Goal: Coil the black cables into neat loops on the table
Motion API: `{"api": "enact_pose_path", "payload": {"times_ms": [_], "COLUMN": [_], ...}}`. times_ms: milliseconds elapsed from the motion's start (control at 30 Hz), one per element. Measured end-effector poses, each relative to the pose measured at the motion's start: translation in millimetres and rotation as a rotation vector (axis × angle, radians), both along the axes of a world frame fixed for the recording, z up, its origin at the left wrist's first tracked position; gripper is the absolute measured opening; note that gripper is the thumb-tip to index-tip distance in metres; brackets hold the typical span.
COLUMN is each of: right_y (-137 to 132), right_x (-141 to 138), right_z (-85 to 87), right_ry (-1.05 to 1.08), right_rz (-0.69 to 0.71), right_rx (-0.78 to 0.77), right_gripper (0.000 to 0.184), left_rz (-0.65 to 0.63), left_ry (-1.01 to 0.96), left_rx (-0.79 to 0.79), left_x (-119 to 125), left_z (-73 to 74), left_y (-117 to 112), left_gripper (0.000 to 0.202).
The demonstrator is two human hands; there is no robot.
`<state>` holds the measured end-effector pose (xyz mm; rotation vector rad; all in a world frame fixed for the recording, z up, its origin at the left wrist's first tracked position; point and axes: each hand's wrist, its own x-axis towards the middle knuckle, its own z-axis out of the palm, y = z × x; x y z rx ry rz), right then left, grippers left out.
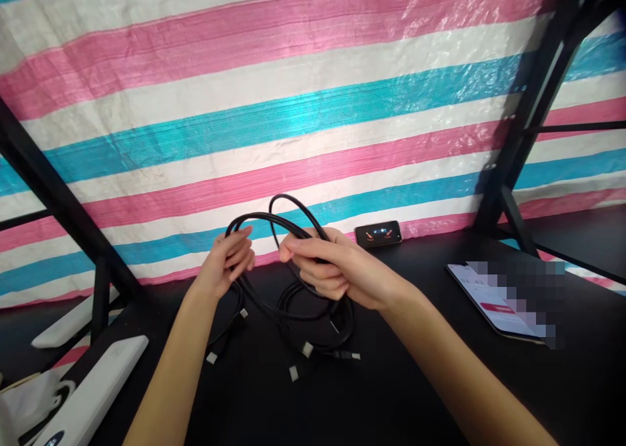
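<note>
Black USB cables [267, 218] rise in loops between my two hands, above the dark table. My right hand [337, 263] grips the looped cables between thumb and fingers. At the left bend of the loop, my left hand [227, 260] has its fingers curled round the cables, which run down behind them. Below, more coiled cable [303, 315] rests on the table. Pale rectangular USB plugs stick out of it, among them one plug [293, 373] at the front and another plug [347, 355] pointing right. Two further plugs, including one [212, 358], lie below my left hand.
A phone [379, 233] leans at the table's back, and a larger phone with a lit screen [499, 302] lies at the right. White devices [98, 394] stand at the left. Black metal frame legs [513, 120] flank the striped sheet [293, 113] behind.
</note>
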<state>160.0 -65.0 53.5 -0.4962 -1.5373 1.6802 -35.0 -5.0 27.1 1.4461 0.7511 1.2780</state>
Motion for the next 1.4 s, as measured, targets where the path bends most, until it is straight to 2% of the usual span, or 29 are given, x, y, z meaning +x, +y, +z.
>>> {"api": "enact_pose_path", "payload": {"times_ms": [133,200,267,333,467,600,800,900,1100,1200,1300,1333,1400], "right_y": [26.4,35.0,36.9,32.8,17.6,8.6,7.5,7.1,6.4,7.6,10.9,12.3,15.5], "right_x": [0.5,0.7,0.6,-0.3,-4.8,-8.2,-4.2,-1.7,-0.8,-1.3,-1.5,-1.3,-0.4], "right_z": [-13.6,-19.7,-22.6,-22.0,-14.1,-7.6,-5.2,-4.4,-2.5,-3.1,-5.9,-7.0,-9.1], "right_ry": [-0.011,-0.070,-0.144,-0.214,-0.270,-0.196,-0.160,-0.156,-0.145,-0.110,-0.051,-0.029,0.023], "right_rz": [-0.305,-0.502,-0.670,-0.745,-0.679,-0.607,-0.585,-0.578,-0.567,-0.560,-0.563,-0.568,-0.585], "right_rx": [0.090,0.222,0.383,0.489,0.560,0.603,0.571,0.530,0.489,0.461,0.446,0.439,0.409], "right_gripper": [0.020,0.019,0.020,0.023,0.026,0.032,0.035,0.037,0.038,0.036,0.034,0.034,0.033], "left_rz": [-0.131,-0.168,-0.116,-0.014,0.225,0.441,0.650,0.715,1.009,1.018,0.924,0.887,0.817], "left_ry": [-0.111,-0.079,0.012,0.140,0.323,0.336,0.275,0.268,0.463,0.505,0.519,0.514,0.466], "left_rx": [-0.051,-0.050,-0.002,0.088,0.331,0.525,0.687,0.714,1.015,1.059,1.015,0.983,0.879], "left_x": [-10.3,-5.8,3.4,12.8,18.7,15.4,27.8,32.2,22.8,20.2,21.5,22.0,22.0], "left_z": [8.4,11.1,12.4,13.0,14.0,15.8,17.4,14.5,8.5,10.5,12.5,12.4,10.9], "left_y": [-7.7,-12.5,-16.5,-19.3,-22.2,-27.5,-40.6,-41.6,-38.5,-37.0,-31.8,-29.1,-23.1], "left_gripper": [0.050,0.049,0.050,0.052,0.046,0.037,0.012,0.011,0.007,0.021,0.041,0.043,0.034]}}
